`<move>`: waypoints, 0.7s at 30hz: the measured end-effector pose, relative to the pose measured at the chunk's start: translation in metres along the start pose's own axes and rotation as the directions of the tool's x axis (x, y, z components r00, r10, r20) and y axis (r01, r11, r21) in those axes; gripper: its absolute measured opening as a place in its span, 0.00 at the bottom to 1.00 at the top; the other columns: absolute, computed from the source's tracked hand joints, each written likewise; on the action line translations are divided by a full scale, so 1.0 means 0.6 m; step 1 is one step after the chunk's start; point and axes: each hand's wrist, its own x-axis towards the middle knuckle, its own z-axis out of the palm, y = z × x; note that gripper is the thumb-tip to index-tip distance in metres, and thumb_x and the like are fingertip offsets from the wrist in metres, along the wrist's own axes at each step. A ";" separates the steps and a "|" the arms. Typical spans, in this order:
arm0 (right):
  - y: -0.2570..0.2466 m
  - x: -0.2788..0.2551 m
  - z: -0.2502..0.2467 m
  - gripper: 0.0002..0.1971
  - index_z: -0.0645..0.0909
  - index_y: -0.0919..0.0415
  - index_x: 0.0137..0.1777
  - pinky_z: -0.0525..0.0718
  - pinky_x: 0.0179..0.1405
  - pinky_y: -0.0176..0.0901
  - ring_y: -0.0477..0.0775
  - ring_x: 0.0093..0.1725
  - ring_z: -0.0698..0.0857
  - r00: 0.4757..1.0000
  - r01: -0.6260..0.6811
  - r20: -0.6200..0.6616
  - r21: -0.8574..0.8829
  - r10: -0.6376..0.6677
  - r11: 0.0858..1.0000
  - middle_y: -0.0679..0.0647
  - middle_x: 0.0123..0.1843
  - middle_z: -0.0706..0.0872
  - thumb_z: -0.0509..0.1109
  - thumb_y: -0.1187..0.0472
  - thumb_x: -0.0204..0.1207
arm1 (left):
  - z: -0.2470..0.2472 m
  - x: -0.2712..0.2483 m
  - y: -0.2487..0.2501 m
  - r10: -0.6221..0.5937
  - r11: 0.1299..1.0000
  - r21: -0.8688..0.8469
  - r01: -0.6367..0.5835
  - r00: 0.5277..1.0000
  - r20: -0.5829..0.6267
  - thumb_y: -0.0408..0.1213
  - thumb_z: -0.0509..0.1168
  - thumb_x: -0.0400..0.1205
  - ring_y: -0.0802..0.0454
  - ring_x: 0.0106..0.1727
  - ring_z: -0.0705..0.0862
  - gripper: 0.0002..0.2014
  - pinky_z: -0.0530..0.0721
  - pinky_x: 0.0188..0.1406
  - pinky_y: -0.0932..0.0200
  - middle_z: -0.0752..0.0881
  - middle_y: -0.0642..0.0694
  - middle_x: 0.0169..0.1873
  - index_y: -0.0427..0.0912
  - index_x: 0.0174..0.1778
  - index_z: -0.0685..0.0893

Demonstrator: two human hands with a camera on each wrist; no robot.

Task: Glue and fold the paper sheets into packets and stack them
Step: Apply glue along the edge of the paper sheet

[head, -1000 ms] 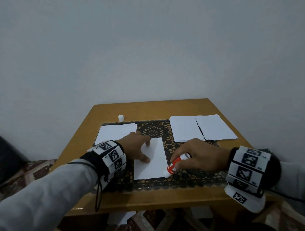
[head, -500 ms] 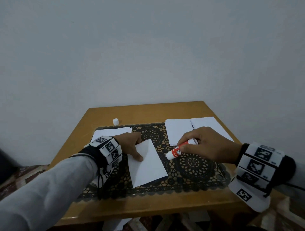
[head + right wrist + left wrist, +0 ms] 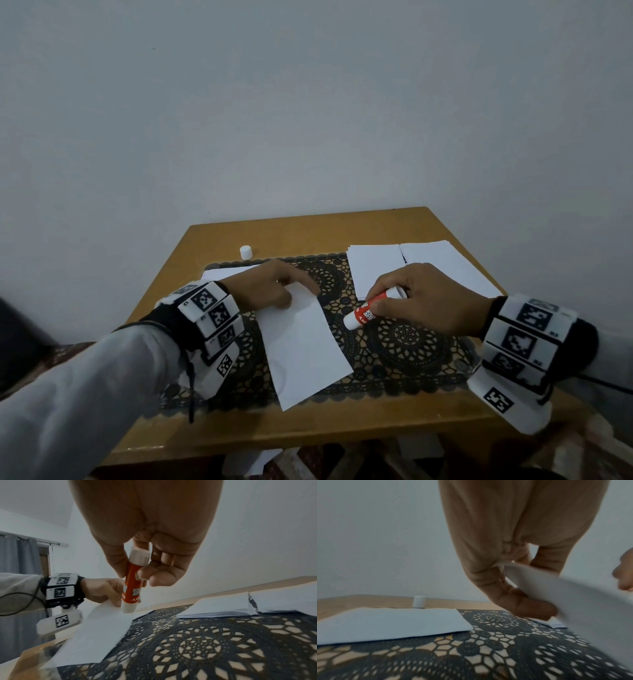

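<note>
The left hand [image 3: 270, 291] pinches the far end of a paper sheet [image 3: 305, 349] that lies aslant on the lace mat [image 3: 404, 346], near the table's [image 3: 308, 229] front edge; that held end is lifted off the mat while the near end rests flat. The right hand [image 3: 421, 301] grips a glue stick [image 3: 368, 310], fingers curled round its barrel, uncapped tip down beside the sheet's right edge. Its cap [image 3: 246, 252] stands toward the far left corner. A pile of paper [image 3: 373, 270] waits at the far right; a folded piece [image 3: 388, 624] lies at the mat's far left. The raised end could buckle or slide under the stick's push, smearing glue onto the lace. A loose pinch would let the sheet skew.
</note>
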 end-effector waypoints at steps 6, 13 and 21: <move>0.001 0.020 0.003 0.08 0.90 0.49 0.45 0.82 0.51 0.56 0.49 0.45 0.85 0.996 -0.012 -0.094 -0.024 0.009 1.000 0.41 0.43 0.90 0.71 0.49 0.75 | 0.019 -0.027 -0.022 -0.187 0.982 -0.071 0.174 0.935 -0.301 0.24 0.59 0.76 0.52 0.54 0.78 0.21 0.76 0.46 0.63 0.79 0.51 0.59 0.54 0.57 0.80; 0.007 0.044 0.022 0.09 0.90 0.50 0.43 0.82 0.53 0.50 0.46 0.48 0.83 0.994 -0.082 -0.080 -0.097 0.074 0.992 0.44 0.46 0.89 0.71 0.48 0.74 | 0.046 -0.044 -0.038 -0.351 0.906 0.219 0.363 0.932 -0.092 0.40 0.70 0.77 0.49 0.54 0.76 0.12 0.72 0.49 0.60 0.79 0.47 0.59 0.49 0.53 0.75; -0.005 0.074 0.029 0.11 0.90 0.54 0.46 0.81 0.45 0.42 0.46 0.46 0.83 0.991 -0.130 -0.059 -0.146 0.122 0.981 0.49 0.48 0.88 0.71 0.49 0.75 | 0.054 -0.033 -0.031 -0.385 0.861 0.345 0.375 0.922 -0.041 0.48 0.73 0.74 0.47 0.59 0.77 0.16 0.76 0.56 0.54 0.81 0.46 0.60 0.47 0.51 0.77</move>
